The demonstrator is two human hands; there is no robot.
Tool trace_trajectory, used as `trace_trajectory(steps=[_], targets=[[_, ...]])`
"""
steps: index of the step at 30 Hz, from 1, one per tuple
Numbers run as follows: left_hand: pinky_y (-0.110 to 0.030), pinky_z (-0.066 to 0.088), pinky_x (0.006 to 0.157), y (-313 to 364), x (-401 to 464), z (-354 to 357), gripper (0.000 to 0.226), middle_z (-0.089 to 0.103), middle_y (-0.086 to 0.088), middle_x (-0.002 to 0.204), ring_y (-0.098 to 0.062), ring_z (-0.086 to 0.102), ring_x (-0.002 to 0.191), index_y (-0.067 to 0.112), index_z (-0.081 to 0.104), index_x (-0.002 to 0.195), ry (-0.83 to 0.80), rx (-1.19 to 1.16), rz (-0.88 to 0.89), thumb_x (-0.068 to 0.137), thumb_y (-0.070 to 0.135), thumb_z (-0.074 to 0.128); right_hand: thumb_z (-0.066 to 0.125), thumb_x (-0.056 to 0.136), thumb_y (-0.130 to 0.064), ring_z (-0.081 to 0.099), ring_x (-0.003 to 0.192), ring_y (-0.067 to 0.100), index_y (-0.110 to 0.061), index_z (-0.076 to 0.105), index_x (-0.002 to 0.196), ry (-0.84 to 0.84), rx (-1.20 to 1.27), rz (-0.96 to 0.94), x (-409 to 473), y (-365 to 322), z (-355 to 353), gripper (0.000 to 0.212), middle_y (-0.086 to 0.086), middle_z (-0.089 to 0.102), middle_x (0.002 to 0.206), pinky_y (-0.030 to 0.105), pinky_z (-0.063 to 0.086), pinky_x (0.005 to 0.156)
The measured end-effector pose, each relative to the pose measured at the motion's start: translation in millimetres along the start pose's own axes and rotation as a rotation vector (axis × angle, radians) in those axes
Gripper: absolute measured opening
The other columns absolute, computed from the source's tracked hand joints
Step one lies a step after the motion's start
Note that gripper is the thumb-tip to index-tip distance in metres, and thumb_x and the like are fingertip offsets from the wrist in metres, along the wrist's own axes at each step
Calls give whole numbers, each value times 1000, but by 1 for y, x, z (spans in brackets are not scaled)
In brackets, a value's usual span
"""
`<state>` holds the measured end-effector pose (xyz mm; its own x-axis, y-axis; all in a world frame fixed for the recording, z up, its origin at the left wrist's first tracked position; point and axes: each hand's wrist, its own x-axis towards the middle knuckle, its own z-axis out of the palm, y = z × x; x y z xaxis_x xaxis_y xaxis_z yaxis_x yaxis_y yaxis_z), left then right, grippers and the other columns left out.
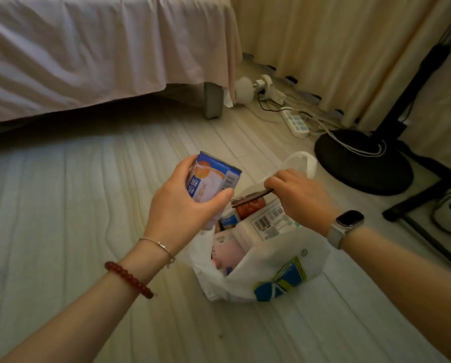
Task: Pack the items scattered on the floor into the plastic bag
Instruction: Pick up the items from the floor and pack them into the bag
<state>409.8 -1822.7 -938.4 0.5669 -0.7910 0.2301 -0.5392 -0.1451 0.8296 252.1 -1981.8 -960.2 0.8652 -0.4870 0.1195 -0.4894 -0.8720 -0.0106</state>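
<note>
Left forearm (93, 299): nearest to my view, low on the left, with a red bead bracelet (128, 279) and a thin chain at the wrist.
Left hand (182, 205): I see fingers and thumb curled round a carton (212, 179), held above the floor, just left of the bag's mouth. I judge it is poised there to drop in next.
Carton: blue-topped box, pale front with an orange patch and printed characters, tilted towards the opening.
Plastic bag (271, 268): white, thin and crumpled, blue and yellow print on its near side, standing on the pale floor (62, 205) between my two arms. Already well filled: a red packet (250, 208), a white box with a barcode (268, 224) and a pink pack (227, 251) show inside.
Right hand (297, 195): pinching the bag's far rim and lifting it, I think to keep the mouth wide.
Right wrist: a watch (348, 221).
Far right: a black fan base (363, 161), well apart.
</note>
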Motion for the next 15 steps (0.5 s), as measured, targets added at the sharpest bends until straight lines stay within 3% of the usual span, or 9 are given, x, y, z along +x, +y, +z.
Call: trace_trajectory(steps=[2,4,6,8,10,13,15], targets=[[-13,48,69,4,7,7,73,51,17,97,5,53,81,25,38,132,-29,-15,-13,69,45,69,52,90,-17,49,112,18,-21,54,118,-47,68,72,-5,6,5,28,0,56,121,35,46,93],[-8,44,68,6,13,14,78,51,16,105,2,53,83,25,34,135,-96,47,33,68,45,70,45,93,-19,50,108,13,-21,54,118,32,340,226,-9,8,2,27,-3,55,119,31,46,94],[-6,42,69,5,17,21,87,51,14,109,-1,53,87,25,25,137,-184,81,67,67,42,74,42,94,-25,54,97,7,-20,50,123,82,779,347,-7,2,-7,30,-3,55,115,24,50,85],[-12,48,74,4,17,29,95,55,9,118,-5,56,90,23,19,138,-269,84,79,64,38,77,42,92,-34,58,92,5,-23,40,131,-15,1093,358,-1,-5,-16,41,-4,56,111,17,55,71],[-23,51,83,2,15,36,100,55,5,124,-9,59,97,21,16,139,-314,132,114,63,37,78,43,89,-38,61,91,9,-25,35,134,-130,1166,298,3,-13,-21,48,-8,57,105,20,56,69],[-28,51,87,-2,12,39,104,55,5,123,-13,60,100,20,13,141,-322,173,137,62,38,78,50,89,-31,62,95,16,-21,42,129,-170,1161,275,6,-20,-20,43,-1,59,105,32,56,79],[-27,50,88,-5,12,37,105,54,5,125,-14,59,102,20,14,142,-354,197,139,62,38,79,57,85,-29,61,94,11,-21,42,129,-200,1099,231,6,-23,-19,47,-6,58,103,23,55,78]])
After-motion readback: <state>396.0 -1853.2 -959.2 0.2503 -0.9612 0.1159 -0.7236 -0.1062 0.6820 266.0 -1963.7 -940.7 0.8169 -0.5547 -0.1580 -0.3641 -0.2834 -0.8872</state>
